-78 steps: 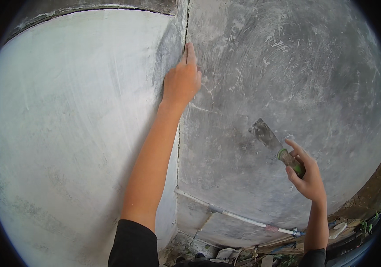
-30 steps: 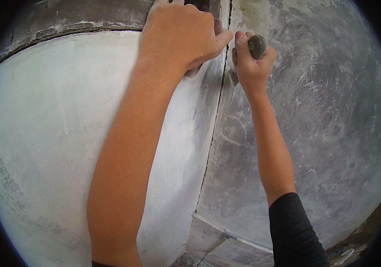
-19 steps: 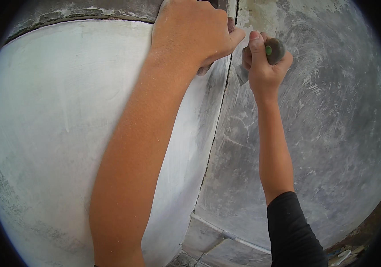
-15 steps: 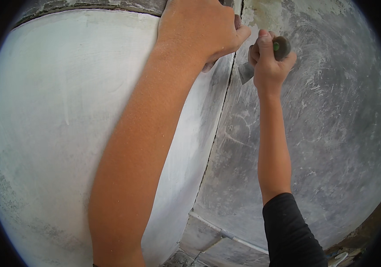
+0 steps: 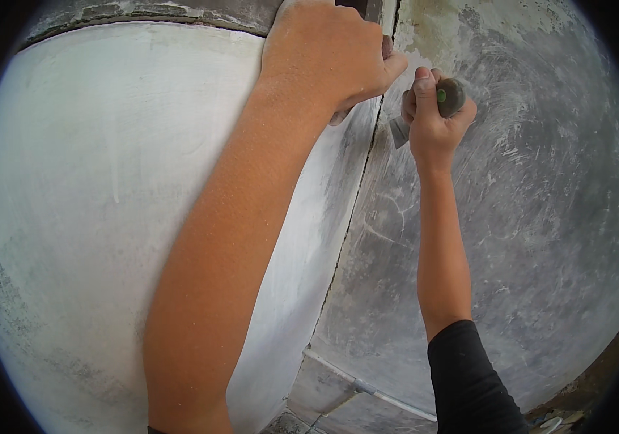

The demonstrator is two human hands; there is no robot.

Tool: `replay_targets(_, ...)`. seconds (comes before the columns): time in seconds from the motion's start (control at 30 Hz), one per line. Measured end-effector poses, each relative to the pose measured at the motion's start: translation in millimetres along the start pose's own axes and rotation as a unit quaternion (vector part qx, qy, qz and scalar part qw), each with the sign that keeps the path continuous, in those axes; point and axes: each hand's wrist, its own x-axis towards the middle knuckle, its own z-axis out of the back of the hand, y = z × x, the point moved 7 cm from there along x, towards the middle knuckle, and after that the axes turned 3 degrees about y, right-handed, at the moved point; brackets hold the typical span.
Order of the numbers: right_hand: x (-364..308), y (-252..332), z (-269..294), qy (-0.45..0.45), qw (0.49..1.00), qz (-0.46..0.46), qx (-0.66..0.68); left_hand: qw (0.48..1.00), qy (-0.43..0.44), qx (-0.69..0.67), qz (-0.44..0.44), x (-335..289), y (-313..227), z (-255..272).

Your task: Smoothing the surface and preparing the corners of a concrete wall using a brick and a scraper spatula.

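Note:
My right hand (image 5: 436, 119) is closed round a putty knife (image 5: 451, 98) with a dark rounded handle and a green dot on its butt end. The knife's grey metal blade (image 5: 399, 132) points down and left, close to the grey wall beside the corner joint. Higher up and further left, my left hand (image 5: 335, 61) has its fingers curled, the back of the hand toward me. Something dark shows behind its knuckles at the top, but what it grips is hidden. Pale dust clings to this hand and forearm.
A smooth white wall (image 5: 92, 166) fills the left side. The scuffed grey wall (image 5: 541, 217) on the right meets it along a dark cracked joint. Low down, a pale strip (image 5: 389, 396) borders tiles, and loose debris (image 5: 559, 421) lies at bottom right.
My right hand, with the putty knife, has moved a little down and slightly left along the grey wall. The left hand stays nearly in place.

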Motion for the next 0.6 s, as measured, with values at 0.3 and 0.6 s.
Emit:
replay_targets(0.3, 1, 22, -1, -0.009, 0.998, 0.023, 0.057, 1.000, 0.003, 0.012, 0.002, -3, -1, -1)
replay_targets(0.6, -2, 1, -4, -0.004, 0.999, 0.023, -0.023, 1.000, -0.015, -0.006, 0.003, -5, -3, 4)
